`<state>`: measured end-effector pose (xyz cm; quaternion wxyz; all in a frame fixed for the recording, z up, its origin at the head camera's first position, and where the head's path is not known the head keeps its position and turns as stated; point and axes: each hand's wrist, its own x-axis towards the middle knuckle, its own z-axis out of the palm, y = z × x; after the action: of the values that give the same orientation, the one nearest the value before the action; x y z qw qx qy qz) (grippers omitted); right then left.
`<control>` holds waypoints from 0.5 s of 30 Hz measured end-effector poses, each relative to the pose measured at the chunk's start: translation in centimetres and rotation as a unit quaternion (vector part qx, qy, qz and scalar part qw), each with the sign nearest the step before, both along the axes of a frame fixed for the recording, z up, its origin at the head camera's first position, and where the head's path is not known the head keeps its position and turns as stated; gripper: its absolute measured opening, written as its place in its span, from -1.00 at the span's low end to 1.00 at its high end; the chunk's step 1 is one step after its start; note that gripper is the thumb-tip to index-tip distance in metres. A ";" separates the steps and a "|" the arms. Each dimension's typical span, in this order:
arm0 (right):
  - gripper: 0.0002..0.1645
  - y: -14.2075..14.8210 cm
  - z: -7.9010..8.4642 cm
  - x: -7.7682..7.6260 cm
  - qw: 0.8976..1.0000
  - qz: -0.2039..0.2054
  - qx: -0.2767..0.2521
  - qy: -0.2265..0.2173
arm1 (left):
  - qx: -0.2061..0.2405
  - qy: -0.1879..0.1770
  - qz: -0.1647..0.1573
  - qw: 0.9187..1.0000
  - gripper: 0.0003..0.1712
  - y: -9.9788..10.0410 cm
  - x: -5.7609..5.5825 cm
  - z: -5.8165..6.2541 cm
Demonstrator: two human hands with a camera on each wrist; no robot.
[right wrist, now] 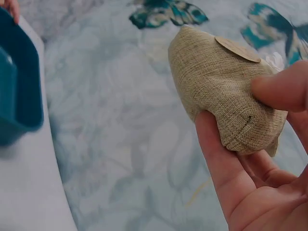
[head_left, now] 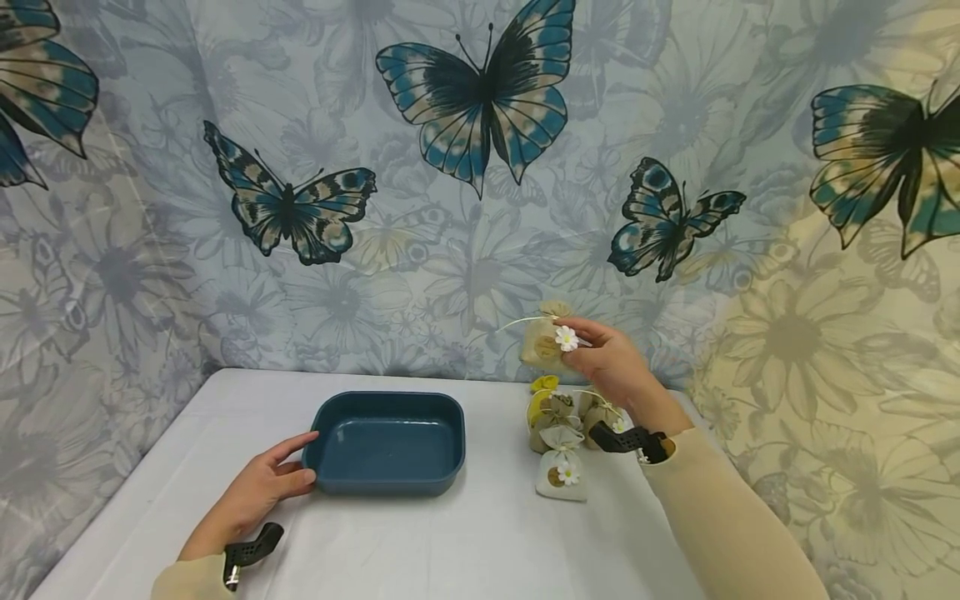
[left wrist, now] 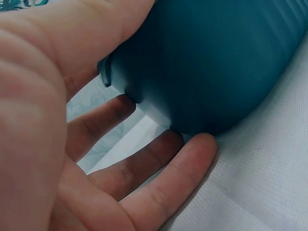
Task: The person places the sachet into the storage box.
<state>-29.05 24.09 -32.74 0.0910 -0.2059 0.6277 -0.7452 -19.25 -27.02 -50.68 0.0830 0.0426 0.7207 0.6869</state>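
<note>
A cloth wall [head_left: 480,250] printed with butterflies rises behind my white-covered table [head_left: 390,546]. The blue dish [head_left: 384,486] sits left of centre on the table, where my left grip [head_left: 251,496] meets its left end. That grip is spread loosely, thumb and fingers apart and fairly straight, touching the dish without clasping anything; the contact looks meant to steady it. My right grip [head_left: 611,371] is closed in a pinch on a small cloth bag [head_left: 538,340], thumb on one face and fingers on the other, probably because a soft bag needs support from both sides. The bag lies directly between thumb and fingers, its rounded bulk jutting out past them, held in the air to the right of the dish, well apart from it, and above the other cloth bags [head_left: 561,460]. Those stand bunched together on the table beneath my right grip, perhaps set so close that they prop one another up. On the held bag show a round tag [right wrist: 237,49], a white flower [head_left: 566,338] and, trailing left from its neck, a thin cord [head_left: 517,322].
</note>
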 end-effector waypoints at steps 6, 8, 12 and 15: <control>-0.42 -3.9 0.4 -0.5 0.999 0.031 0.015 0.005 | 0.002 -0.001 -0.002 1.000 -0.14 0.1 -0.1 0.0; -0.42 -5.3 0.2 -0.7 0.999 0.035 0.036 0.000 | 0.002 -0.002 -0.002 1.000 -0.14 0.0 -0.1 0.0; -0.39 -8.3 -0.5 -0.9 0.995 0.032 0.089 -0.010 | 0.001 -0.001 -0.003 1.000 -0.15 0.0 0.1 0.1; -0.38 -10.3 -1.3 -1.1 0.992 0.024 0.124 -0.009 | 0.001 0.000 -0.006 1.000 -0.16 0.1 0.1 0.2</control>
<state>-30.12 13.75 -34.00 0.1397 -0.2015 0.7091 -0.6611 -19.13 -26.97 -50.51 0.0868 0.0474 0.7199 0.6870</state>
